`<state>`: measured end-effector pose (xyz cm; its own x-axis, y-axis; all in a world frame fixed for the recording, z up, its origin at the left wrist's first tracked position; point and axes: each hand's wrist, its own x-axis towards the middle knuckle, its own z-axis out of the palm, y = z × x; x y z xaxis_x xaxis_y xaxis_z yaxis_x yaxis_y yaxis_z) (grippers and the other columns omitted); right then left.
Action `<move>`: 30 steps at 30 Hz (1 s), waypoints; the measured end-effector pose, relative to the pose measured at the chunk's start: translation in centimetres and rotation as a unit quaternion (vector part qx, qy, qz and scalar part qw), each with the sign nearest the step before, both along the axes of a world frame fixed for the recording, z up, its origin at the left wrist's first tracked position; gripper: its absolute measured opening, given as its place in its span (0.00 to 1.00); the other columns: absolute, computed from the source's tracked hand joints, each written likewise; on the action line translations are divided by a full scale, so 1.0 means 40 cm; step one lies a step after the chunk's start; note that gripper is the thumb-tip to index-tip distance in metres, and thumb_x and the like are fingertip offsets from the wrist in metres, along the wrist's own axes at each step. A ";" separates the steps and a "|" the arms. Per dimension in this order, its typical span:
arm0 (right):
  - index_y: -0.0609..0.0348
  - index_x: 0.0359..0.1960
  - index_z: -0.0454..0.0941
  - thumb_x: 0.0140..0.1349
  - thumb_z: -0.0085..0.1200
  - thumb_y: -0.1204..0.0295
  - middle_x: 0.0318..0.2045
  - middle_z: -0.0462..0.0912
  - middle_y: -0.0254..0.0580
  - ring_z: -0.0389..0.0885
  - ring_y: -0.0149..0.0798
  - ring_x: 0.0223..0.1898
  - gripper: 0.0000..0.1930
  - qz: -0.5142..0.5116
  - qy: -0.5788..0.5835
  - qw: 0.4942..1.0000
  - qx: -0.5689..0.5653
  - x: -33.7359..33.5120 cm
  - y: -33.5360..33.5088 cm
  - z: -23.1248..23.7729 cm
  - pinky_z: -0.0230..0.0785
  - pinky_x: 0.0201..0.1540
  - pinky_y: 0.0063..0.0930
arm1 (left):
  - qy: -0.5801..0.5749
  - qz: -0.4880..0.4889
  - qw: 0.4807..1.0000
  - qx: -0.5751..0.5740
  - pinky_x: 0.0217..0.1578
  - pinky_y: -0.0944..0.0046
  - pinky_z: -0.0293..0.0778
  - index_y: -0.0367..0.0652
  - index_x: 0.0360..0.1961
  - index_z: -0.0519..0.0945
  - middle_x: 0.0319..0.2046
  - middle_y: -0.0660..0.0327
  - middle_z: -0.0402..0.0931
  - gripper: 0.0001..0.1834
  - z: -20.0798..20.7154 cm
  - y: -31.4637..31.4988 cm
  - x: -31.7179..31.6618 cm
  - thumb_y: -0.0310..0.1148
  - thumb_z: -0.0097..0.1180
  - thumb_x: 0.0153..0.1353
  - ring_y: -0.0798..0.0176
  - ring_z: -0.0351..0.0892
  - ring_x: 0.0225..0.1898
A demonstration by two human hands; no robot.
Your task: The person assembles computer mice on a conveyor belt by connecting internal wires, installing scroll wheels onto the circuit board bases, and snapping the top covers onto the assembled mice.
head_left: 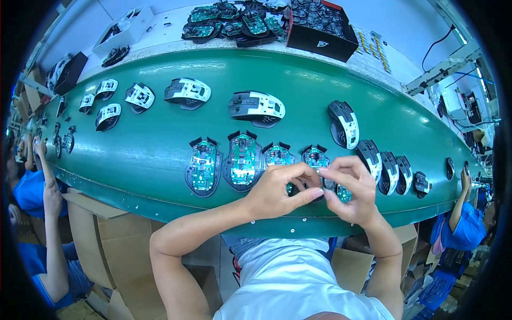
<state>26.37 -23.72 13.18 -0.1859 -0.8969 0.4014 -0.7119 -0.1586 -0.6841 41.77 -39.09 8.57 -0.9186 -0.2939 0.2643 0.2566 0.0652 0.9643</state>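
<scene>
Nearest, the person's white shirt (282, 277) is close against the edge of the green work surface (160, 144), probably so that both forearms can reach over it without stretching. Just past that edge, the left hand (277, 193) and the right hand (353, 189) meet over a mouse base (316, 153) with an exposed green circuit board, which they partly cover. The left fingers curl toward the thumb and the right thumb and forefinger bend inward to a narrow gap, a posture that seems suited to fine, small-scale handling; whether either hand grips anything cannot be told, as the fingertips hide it. To the left, three similar bases (243, 162) lie in a row, boards upward, an arrangement that probably leaves their inner parts easy to reach. Just right of the hands, white-and-dark mice (389, 173) stand closely side by side, perhaps grouped to save room. Beyond, a single mouse (344, 125) and a looser scatter of others (256, 109) spread along the surface. Farthest, on a pale ledge, are a heap of circuit-board parts (232, 24) and a black box (322, 40) full of dark pieces, seemingly gathered there as stock.
</scene>
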 end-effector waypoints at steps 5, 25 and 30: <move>0.60 0.53 0.84 0.50 0.68 0.82 0.45 0.80 0.50 0.86 0.39 0.40 0.24 -0.030 -0.025 0.999 0.038 -0.018 -0.017 0.003 0.82 0.43 0.30 | -0.043 0.018 0.999 0.015 0.41 0.65 0.82 0.32 0.48 0.80 0.40 0.54 0.85 0.14 -0.004 -0.011 0.005 0.28 0.65 0.65 0.64 0.87 0.40; 0.60 0.54 0.83 0.55 0.65 0.80 0.45 0.82 0.48 0.83 0.49 0.43 0.21 -0.085 0.126 0.980 0.129 -0.061 -0.056 -0.072 0.77 0.47 0.40 | 0.022 0.139 0.985 -0.099 0.31 0.65 0.80 0.34 0.41 0.81 0.34 0.55 0.83 0.06 -0.014 -0.069 0.010 0.24 0.58 0.65 0.62 0.85 0.31; 0.60 0.58 0.80 0.57 0.64 0.78 0.52 0.78 0.47 0.79 0.49 0.49 0.24 -0.068 0.243 0.959 0.131 -0.052 -0.054 -0.064 0.74 0.50 0.40 | 0.008 0.130 0.987 -0.090 0.31 0.65 0.80 0.34 0.41 0.80 0.34 0.55 0.84 0.06 -0.014 -0.066 0.019 0.24 0.57 0.65 0.63 0.85 0.31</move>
<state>24.28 -25.88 10.61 -0.1559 -0.9598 0.2333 -0.9585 0.0899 -0.2705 42.52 -41.74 8.02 -0.8131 -0.4669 0.3476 0.2238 0.3006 0.9271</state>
